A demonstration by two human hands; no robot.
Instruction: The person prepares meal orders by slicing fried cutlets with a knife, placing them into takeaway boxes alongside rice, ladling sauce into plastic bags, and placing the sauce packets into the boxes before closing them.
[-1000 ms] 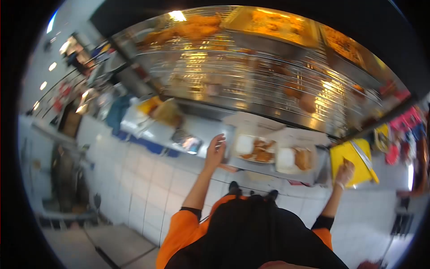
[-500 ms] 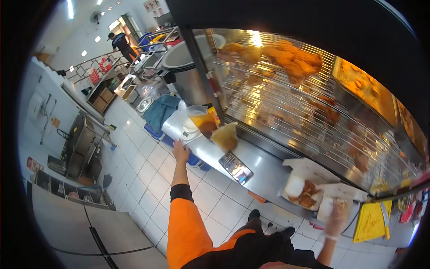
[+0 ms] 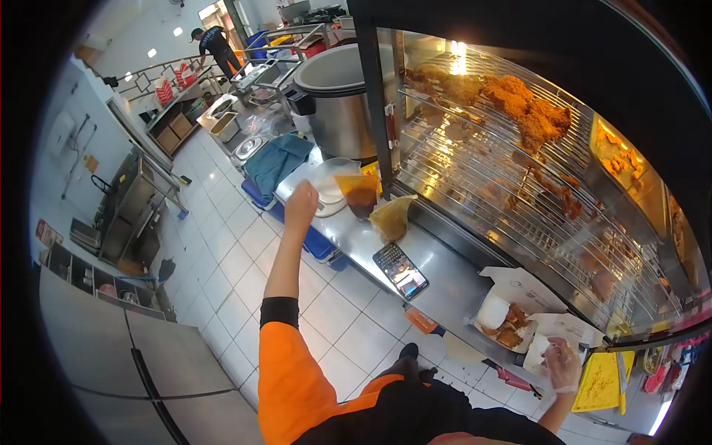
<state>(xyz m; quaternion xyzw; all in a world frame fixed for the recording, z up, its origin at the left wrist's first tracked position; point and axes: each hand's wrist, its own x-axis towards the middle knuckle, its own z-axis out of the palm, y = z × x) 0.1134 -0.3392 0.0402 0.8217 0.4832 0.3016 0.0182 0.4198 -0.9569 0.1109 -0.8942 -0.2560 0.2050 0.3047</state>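
My left hand (image 3: 302,204) is raised over the near edge of the steel counter, beside a white round dish (image 3: 327,199). Its fingers are curled in, and what they hold, if anything, is hidden. My right hand (image 3: 562,365), in a clear plastic glove, hovers at an open white carton with rice (image 3: 535,354). Its fingers are bent and somewhat apart, with nothing visible in them. To the left sits another open carton (image 3: 540,291) with rice (image 3: 492,312) and fried chicken (image 3: 512,326). A bag of dark sauce (image 3: 361,199) and a bag of greenish-yellow food (image 3: 391,219) lie near my left hand.
A phone (image 3: 400,271) lies on the counter (image 3: 445,285). Behind rises a glass warming cabinet with fried chicken (image 3: 530,111) on racks. A yellow cutting board (image 3: 603,380) with a knife (image 3: 622,378) is at right. A big steel pot (image 3: 341,122), teal cloth (image 3: 278,165) and distant co-worker (image 3: 216,50) are further left.
My left hand has risen toward the white dish, its fingers going from spread to curled. My right hand stays at the rice carton. The view has shifted slightly.
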